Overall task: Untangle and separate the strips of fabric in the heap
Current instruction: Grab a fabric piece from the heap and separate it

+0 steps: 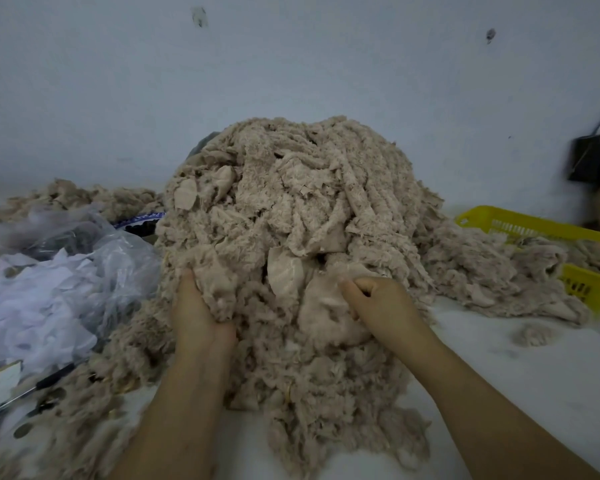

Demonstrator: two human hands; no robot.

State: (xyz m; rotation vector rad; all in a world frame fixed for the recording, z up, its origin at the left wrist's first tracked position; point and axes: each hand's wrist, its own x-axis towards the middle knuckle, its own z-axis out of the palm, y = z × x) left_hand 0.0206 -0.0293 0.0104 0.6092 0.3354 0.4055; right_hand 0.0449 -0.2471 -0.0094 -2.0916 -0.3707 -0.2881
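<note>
A tall heap of beige, fluffy fabric strips (302, 209) fills the middle of the white table (520, 368). My left hand (196, 310) is pushed into the heap's lower left side, its fingers buried and gripping a clump of strips. My right hand (378, 303) is at the lower right of the heap, fingers curled and pinching a smooth beige piece of fabric (323, 306). More beige strips spill toward me between my forearms.
A yellow plastic basket (534, 226) with strips draped over it stands at the right. Clear plastic bags with white fabric scraps (45, 292) lie at the left, with a dark pen (25, 393) near them. A smaller beige pile (84, 199) and a black bag (593, 157) sit by the wall.
</note>
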